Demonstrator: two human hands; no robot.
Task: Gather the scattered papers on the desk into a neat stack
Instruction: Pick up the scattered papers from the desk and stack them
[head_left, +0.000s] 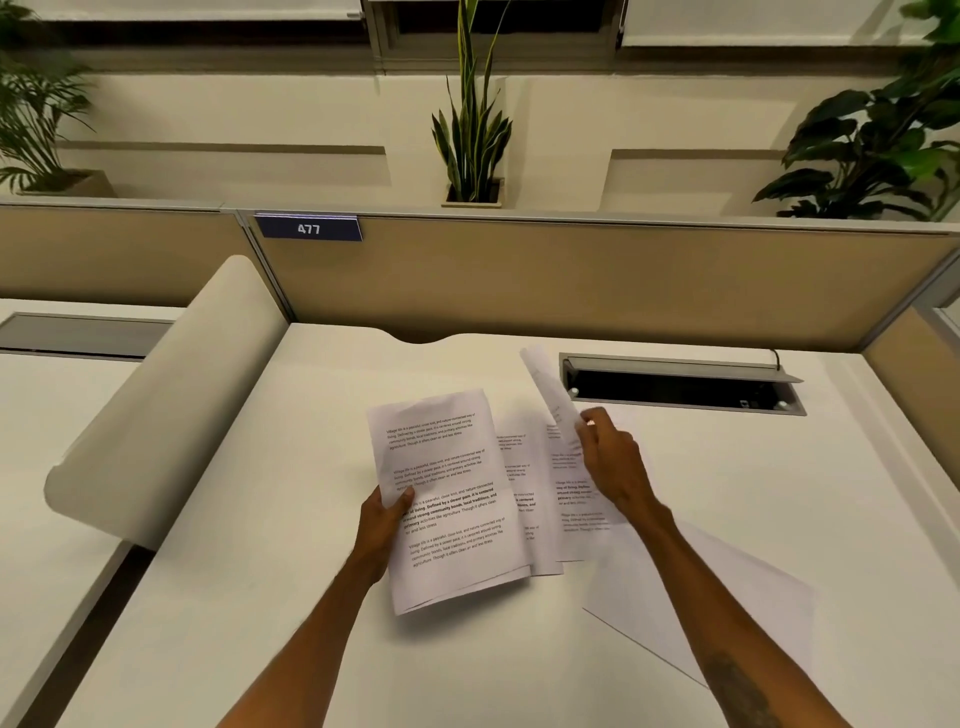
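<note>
Held papers: a small bundle of printed sheets (449, 499), text side up, lifted and tilted over the middle of the desk (260, 545); the lower edges of the sheets are not aligned.
Left hand: the left hand (382, 525) grips the bundle at its left edge, thumb on top of the print, fingers (402, 501) clenched around the sheets.
Raised sheet: one printed sheet (550, 397) stands curled and nearly upright, toward the desk's far edge, blurred.
Right hand: the right hand (613, 462) pinches the raised sheet near its lower end, fingers closed on it.
Papers lying flat: two more printed sheets (540, 514) lie side by side on the desk just right of the bundle, partly under it and partly under the right hand.
Blank sheet: a plain white sheet (727, 597) lies angled toward the desk's near right corner, partly under the right forearm.
Desk: white top, with a curved notch at the middle of its far edge.
Cable tray: an open grey cable tray (680, 384) is sunk into the desk near the far right corner, just beyond the raised sheet.
Divider: a rounded cream panel (171, 395) runs along the desk's left edge.
Partition: a tan screen (571, 280) rises behind the far edge, with a blue tag reading 477 (309, 228) at its top left.
Plants: potted plants (472, 130) stand on the ledge behind the screen.
</note>
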